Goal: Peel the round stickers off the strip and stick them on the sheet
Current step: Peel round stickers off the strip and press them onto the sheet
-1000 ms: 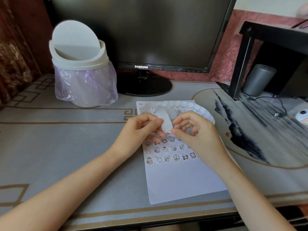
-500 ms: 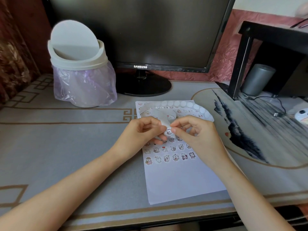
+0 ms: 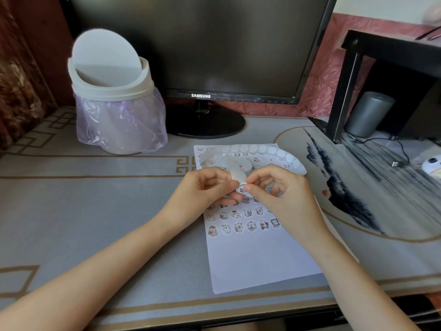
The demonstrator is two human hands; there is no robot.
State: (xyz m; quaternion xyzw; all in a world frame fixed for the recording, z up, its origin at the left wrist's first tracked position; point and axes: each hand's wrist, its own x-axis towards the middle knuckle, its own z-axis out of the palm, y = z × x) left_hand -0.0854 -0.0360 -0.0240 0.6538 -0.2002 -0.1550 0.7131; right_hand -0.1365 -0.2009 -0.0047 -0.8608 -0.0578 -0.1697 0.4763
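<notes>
Round sticker (image 3: 242,188) at the free end of the sticker strip (image 3: 253,149), raised just above the sheet (image 3: 257,259). Right hand (image 3: 284,194): thumb and forefinger closed on the sticker's edge. Left hand (image 3: 202,189): fingers curled, pinching the strip just beside the sticker. The strip loops back across the sheet's far edge. Rows of cartoon stickers cover the sheet's upper part. Desk (image 3: 95,211) beneath; swing-lid bin (image 3: 112,91) and Samsung monitor (image 3: 200,44) behind.

White sheet (image 3: 257,259) with rows of cartoon-animal stickers (image 3: 248,225); grey worktop (image 3: 95,211) with tan fret borders; beside the black monitor (image 3: 202,44), a lilac-bagged white bin (image 3: 114,103).
</notes>
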